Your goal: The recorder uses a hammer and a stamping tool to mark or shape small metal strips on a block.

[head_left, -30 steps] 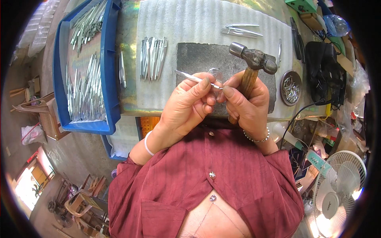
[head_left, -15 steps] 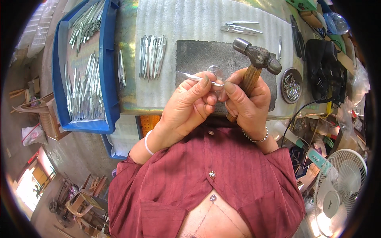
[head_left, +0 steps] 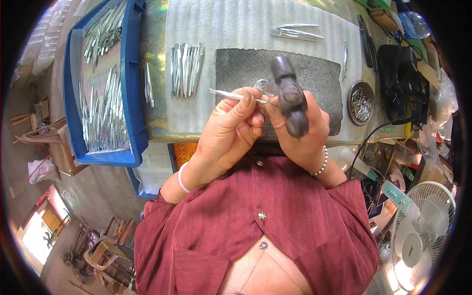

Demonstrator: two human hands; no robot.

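Lying almost crosswise, the slim silver piece (head_left: 226, 94) is held up before the chest, above the near left part of the dark pad (head_left: 319, 81). Its long axis runs left to right; the free end points left and slightly away from the body, the other toward the right hand. The left hand (head_left: 225, 125) pinches it, thumb and fingers closed. The right hand (head_left: 310, 130) is closed round the hammer (head_left: 291, 93), whose head hides most of its fingers; whether they touch the piece's right end is unclear. Good handling here probably means a light, steady pinch, the axis kept straight and the hammer head clear of the fingertips. Beyond, on the bench (head_left: 156, 123), similar pieces (head_left: 186, 71) stand in a row.
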